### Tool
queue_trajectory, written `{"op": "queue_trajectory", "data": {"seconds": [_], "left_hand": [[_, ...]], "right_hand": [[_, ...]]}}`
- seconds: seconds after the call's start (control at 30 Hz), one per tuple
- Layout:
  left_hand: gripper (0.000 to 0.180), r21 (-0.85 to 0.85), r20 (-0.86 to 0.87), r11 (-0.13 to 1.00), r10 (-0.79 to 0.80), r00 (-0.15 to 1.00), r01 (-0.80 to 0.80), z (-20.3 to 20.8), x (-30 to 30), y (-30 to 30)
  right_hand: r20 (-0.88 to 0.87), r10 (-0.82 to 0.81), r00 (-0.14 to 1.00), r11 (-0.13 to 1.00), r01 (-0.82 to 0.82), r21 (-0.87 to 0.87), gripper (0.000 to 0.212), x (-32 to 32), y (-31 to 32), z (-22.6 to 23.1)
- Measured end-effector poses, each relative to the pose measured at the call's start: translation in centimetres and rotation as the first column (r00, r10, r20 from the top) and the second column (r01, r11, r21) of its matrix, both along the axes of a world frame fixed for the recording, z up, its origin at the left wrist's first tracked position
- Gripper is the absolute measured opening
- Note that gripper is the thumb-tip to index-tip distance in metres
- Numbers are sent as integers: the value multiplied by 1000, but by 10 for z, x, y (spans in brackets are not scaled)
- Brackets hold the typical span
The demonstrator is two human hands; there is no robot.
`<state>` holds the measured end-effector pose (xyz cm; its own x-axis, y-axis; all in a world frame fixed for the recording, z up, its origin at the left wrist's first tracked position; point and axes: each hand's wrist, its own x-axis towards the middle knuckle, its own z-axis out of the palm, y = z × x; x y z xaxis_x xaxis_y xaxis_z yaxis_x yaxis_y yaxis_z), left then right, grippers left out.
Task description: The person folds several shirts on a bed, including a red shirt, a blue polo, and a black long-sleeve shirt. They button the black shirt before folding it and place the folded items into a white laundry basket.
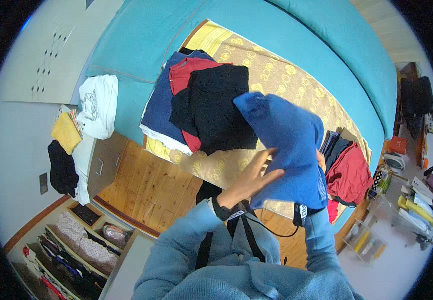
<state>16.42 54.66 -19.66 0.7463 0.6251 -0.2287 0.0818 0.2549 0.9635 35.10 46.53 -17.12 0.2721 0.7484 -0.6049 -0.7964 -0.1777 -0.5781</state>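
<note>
A folded blue garment [289, 145] is held up in front of me, above the near edge of the bed. My left hand [249, 181] lies at its left side with fingers stretched apart, the tips against or just beside the cloth. My right hand [321, 161] grips the garment from behind on the right; only a bit of its fingers shows past the cloth. Beyond and to the left is a pile with a black garment [219, 107] on top, a red garment [184, 72] under it and dark blue clothing [159, 107] below.
The clothes rest on a tan and yellow patterned towel [281, 70] on a turquoise sofa bed [196, 25]. To the right is a red garment stack [349, 175]. A drawer [76, 245] of clothes stands at lower left, and a white garment [99, 107] tops a cabinet.
</note>
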Motion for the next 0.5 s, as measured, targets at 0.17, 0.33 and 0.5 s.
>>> {"op": "queue_trajectory", "data": {"seconds": [0.17, 0.33, 0.5], "left_hand": [[65, -4, -2, 999, 40, 999, -40, 17, 37, -23], [69, -134, 56, 990, 60, 997, -52, 19, 63, -48], [52, -278, -95, 945, 149, 984, -170, 7, 93, -71]], "right_hand": [[-243, 93, 965, 995, -97, -4, 50, 23, -17, 38], [447, 424, 787, 892, -276, -359, 43, 33, -35, 40], [747, 606, 274, 715, -599, -361, 44, 28, -68, 18]]}}
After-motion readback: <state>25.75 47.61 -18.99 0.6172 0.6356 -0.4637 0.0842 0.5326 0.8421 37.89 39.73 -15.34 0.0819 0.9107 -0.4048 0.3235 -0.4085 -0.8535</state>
